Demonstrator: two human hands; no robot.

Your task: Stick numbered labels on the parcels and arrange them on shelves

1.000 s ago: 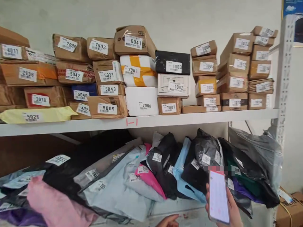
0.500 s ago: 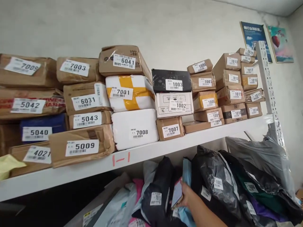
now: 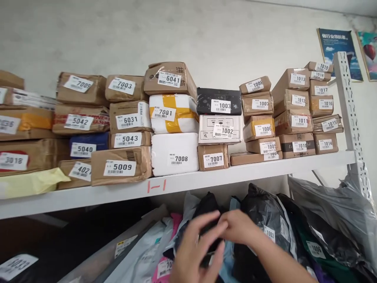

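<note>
My left hand (image 3: 196, 251) is raised at the lower middle, fingers spread and slightly blurred, with nothing visible in them. Just beyond its fingertips is my right hand (image 3: 240, 227), its fingers curled closed; what they hold, if anything, is hidden behind the left hand. Both hands are in front of bagged parcels below the shelf. Around them are a black bag (image 3: 207, 204), a light-blue bag (image 3: 229, 261), a dark plastic bag labelled 1002 (image 3: 260, 208) and a pink bag (image 3: 176, 222).
Above the hands runs a white shelf (image 3: 188, 179) stacked with labelled boxes, among them a white parcel 7008 (image 3: 175, 151) and a brown box 5009 (image 3: 120, 167). A perforated metal post (image 3: 349, 98) stands at the right. Yellow wrapping (image 3: 32, 182) overhangs the shelf's left edge.
My left hand has come into view from below, close to my right hand. The thin, flat, pink-edged item seen in my right hand earlier no longer shows. The view has shifted left.
</note>
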